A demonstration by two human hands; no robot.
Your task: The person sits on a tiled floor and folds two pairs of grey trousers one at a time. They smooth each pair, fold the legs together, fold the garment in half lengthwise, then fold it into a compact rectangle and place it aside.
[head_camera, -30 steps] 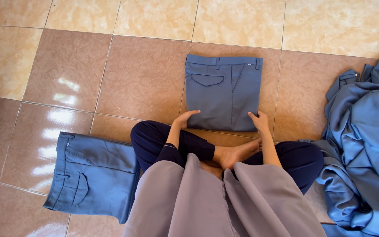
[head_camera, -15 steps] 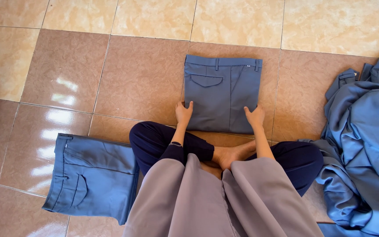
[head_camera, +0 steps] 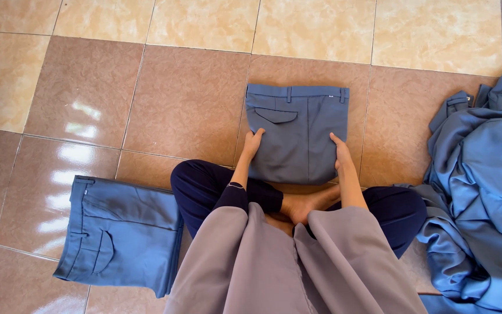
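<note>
Folded blue-grey trousers (head_camera: 297, 134) lie flat on the tiled floor (head_camera: 146, 93), centre of frame, slightly right, waistband w/ belt loops along the top edge, flap pocket at upper left of the bundle. Your left hand (head_camera: 253, 144) sits on the bundle's left edge, fingers flat on the cloth, thumb round the side; grip looks loose, pressing not clenched. Your right hand (head_camera: 340, 152) lies on the right edge, lower down, same flat, released grip. Both forearms run down to your crossed legs in dark trousers (head_camera: 204, 186), a bare foot (head_camera: 303, 204) between them, grey garment (head_camera: 286, 261) over your lap at bottom centre. A second folded pair (head_camera: 120, 235) lies at lower left, apart from you. Heap of unfolded blue clothes (head_camera: 483, 192) fills the right edge, touching your right knee.
</note>
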